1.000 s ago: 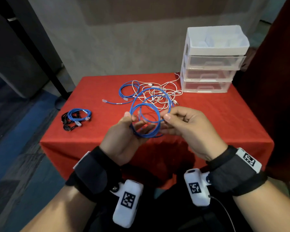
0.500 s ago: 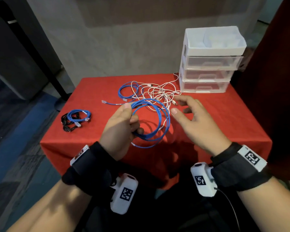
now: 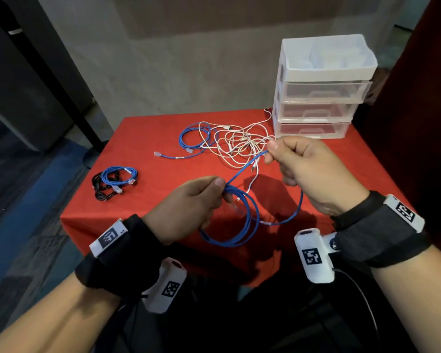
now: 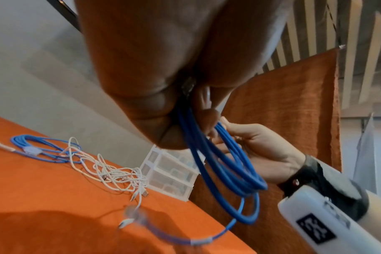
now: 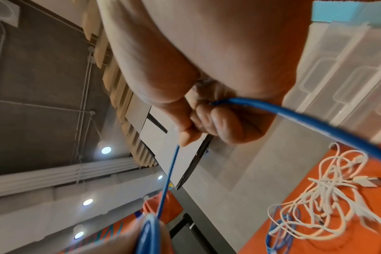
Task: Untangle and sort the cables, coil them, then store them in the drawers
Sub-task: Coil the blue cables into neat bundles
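My left hand pinches the top of a blue cable coil that hangs over the red table's front edge. My right hand grips one strand of that blue cable, stretched up and right from the coil, with a second loop sagging below the hand. The coil dangles from my left fingers in the left wrist view. A tangle of white cables lies mid-table beside another loose blue cable. The clear drawer unit stands at the back right, drawers closed.
A coiled blue cable and a black cable lie bundled near the table's left edge. The red tablecloth covers a small table against a grey wall. A dark red curtain hangs on the right.
My right hand has closed on a strand of the blue cable and drawn it up and to the right. The coil has dropped lower in my left hand and loosened.
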Motion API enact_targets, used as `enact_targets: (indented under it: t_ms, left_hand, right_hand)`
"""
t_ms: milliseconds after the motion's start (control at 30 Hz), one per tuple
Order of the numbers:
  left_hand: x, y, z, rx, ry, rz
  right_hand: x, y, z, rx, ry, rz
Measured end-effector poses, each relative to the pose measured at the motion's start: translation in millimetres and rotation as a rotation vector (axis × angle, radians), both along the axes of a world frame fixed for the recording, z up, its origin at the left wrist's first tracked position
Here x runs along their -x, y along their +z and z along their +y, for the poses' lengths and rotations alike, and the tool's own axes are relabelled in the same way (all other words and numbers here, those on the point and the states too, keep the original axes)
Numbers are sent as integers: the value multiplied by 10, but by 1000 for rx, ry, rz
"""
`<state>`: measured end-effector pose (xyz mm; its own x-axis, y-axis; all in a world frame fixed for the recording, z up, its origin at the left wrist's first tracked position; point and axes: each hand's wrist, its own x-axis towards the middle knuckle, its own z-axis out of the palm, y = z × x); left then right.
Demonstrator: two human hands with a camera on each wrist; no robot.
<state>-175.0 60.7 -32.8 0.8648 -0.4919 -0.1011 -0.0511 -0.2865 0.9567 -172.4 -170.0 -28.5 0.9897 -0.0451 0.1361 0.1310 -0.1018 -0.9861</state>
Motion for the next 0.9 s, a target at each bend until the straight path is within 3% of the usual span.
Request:
enact_targets:
  t_ms: [167,267,467,733,833,900]
  left_hand:
    - [-49,-17,21,-53,-4,-49]
    - [-74,-65,22,-4,88,-48]
    - [-82,-131,4,159,286,-53]
    - [-417,51,276,310,623,-215]
    - [-458,-19,323,278,649,-240]
    - [-480,-109,339,227,655,-267]
  right_hand:
    - [-42,52,-69,-98,-102,-29]
    - [5,10,-59,-105,-62,12]
    - [164,-168,-99,148,173,119]
    - [231,-474,-311,600,232,93]
    - [248,-521,-311,517,240,158]
    - [271,-393,-275,295,246,179]
